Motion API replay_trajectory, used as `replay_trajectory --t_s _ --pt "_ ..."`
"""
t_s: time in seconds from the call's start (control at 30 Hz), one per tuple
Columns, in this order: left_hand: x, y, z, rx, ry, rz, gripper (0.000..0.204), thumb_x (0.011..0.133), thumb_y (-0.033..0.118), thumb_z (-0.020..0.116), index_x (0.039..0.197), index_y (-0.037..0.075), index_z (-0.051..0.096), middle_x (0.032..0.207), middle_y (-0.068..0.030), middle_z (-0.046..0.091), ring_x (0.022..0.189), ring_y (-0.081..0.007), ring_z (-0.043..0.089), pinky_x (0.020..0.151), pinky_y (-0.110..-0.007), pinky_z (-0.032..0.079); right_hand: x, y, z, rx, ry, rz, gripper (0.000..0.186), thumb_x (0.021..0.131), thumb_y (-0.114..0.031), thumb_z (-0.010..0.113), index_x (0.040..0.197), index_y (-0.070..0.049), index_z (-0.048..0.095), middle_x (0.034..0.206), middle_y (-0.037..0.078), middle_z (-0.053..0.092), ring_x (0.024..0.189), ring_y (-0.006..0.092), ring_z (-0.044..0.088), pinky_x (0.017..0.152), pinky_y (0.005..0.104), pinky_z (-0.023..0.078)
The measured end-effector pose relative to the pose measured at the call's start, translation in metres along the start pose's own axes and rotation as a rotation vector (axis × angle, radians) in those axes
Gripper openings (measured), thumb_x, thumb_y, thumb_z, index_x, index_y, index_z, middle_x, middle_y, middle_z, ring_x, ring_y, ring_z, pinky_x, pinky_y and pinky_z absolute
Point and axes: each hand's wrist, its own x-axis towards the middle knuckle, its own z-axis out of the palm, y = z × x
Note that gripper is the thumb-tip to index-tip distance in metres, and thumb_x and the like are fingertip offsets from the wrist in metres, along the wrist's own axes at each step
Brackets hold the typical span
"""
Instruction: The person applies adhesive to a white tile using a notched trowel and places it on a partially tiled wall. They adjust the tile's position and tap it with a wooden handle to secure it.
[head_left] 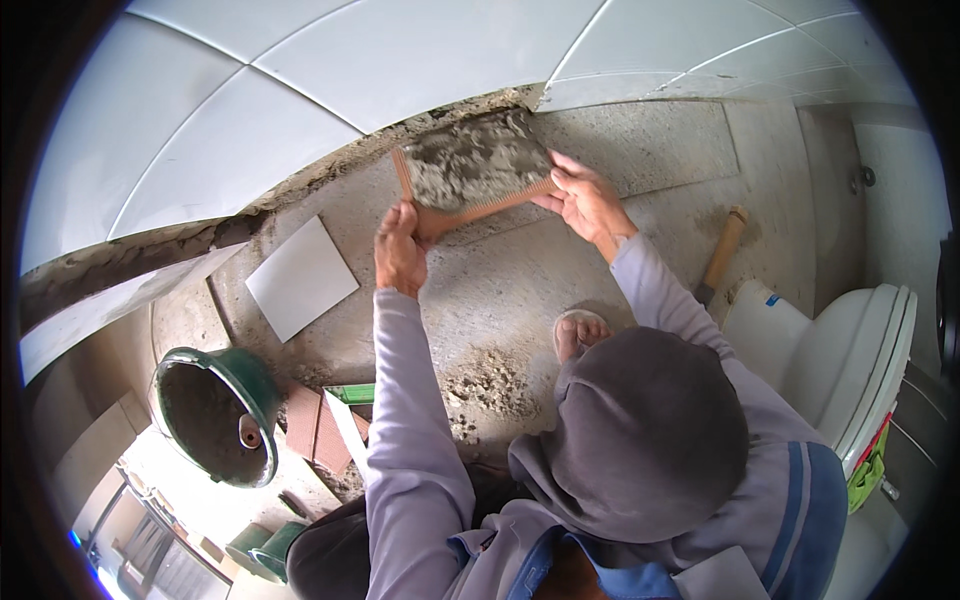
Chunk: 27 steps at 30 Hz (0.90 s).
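Between my two hands is a tile (452, 218) with a ribbed reddish-brown back, tilted up and thickly spread with wet grey mortar (475, 160). My left hand (401, 250) is closed round its near left corner. On the right edge, my right hand (592, 203) grips it with the thumb on top and the fingers partly beneath. The tile's far edge is close to the rough mortar strip along the foot of the white tiled wall (420, 60); I cannot tell whether they touch. The face under the mortar is hidden.
A white tile (302, 278) lies left of my left hand. Nearer are a dark green bucket (268, 400), reddish tile pieces (318, 432), a bright green tool (352, 394) and crumbled mortar (492, 385). At right are a wooden handle (724, 250) and a white toilet (850, 365).
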Motion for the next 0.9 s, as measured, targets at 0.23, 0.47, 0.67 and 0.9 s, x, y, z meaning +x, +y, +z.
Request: replay_trajectory --t_s 0.23,0.47,0.67,0.9 --pt "-0.118 -0.013 -0.046 -0.703 -0.115 0.065 0.046 0.093 0.03 0.065 0.134 0.018 0.046 0.121 -0.0064 0.058 0.11 -0.0228 0.059 0.096 -0.053 0.05 -0.08 0.002 0.055 -0.033 -0.208 -0.066 0.057 0.096 -0.013 0.06 0.143 0.009 0.037 0.126 0.021 0.06 0.104 0.0242 0.067 0.089 0.0346 0.059" --pt "-0.181 0.147 -0.105 -0.925 -0.539 0.542 0.057 0.095 0.041 0.056 0.142 0.011 0.041 0.135 -0.0149 0.051 0.128 -0.0325 0.049 0.109 -0.061 0.035 -0.095 -0.059 0.257 -0.096 -0.745 -0.054 0.05 0.099 -0.012 0.052 0.141 0.01 0.039 0.129 0.024 0.056 0.115 0.0299 0.061 0.102 0.0408 0.053" --pt "-0.288 0.347 -0.124 -0.827 -1.026 0.58 0.045 0.098 0.026 0.052 0.134 0.0 0.05 0.141 -0.018 0.051 0.132 -0.0333 0.045 0.117 -0.052 0.027 -0.144 -0.112 0.45 -0.23 -1.055 -0.362 0.032 0.1 -0.017 0.053 0.125 0.003 0.059 0.116 0.016 0.068 0.106 0.0247 0.068 0.097 0.0397 0.054" --pt "-0.36 0.367 -0.177 -0.638 -0.82 1.152 0.05 0.095 0.033 0.053 0.132 0.0 0.052 0.141 -0.0188 0.051 0.133 -0.0354 0.045 0.118 -0.054 0.026 -0.152 -0.087 0.563 -0.375 -1.245 -0.156 0.03 0.101 -0.017 0.049 0.122 0.004 0.058 0.114 0.017 0.067 0.105 0.0244 0.067 0.094 0.0368 0.055"
